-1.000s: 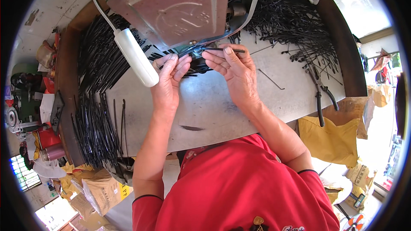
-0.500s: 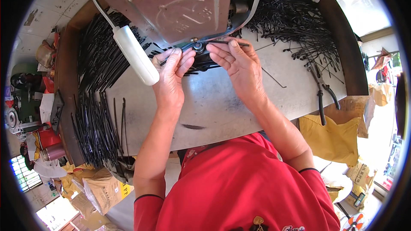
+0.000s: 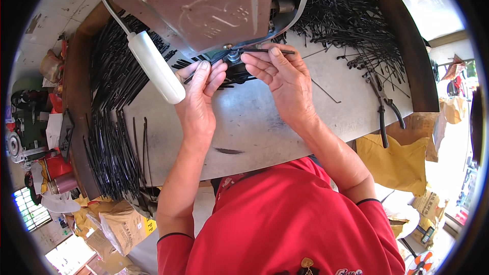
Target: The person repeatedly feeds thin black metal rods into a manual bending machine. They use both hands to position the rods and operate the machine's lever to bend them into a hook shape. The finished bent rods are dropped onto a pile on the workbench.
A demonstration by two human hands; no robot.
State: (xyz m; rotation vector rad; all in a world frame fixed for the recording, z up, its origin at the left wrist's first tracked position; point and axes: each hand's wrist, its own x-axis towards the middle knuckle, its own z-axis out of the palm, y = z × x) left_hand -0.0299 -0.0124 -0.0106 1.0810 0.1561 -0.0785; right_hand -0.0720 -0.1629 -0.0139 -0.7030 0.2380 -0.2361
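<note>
I'm pinching slim black rod lengths [image 3: 254, 50] in my half-curled left hand [image 3: 199, 91] and right hand [image 3: 286, 81], by the lower edge of the reddish machine head [image 3: 214, 12], my grip hiding whether they're one piece.

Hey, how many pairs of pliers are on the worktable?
1: black-handled pliers on the right side of the worktable, near the heap of black rods. Another could be hidden beneath that heap.
</note>
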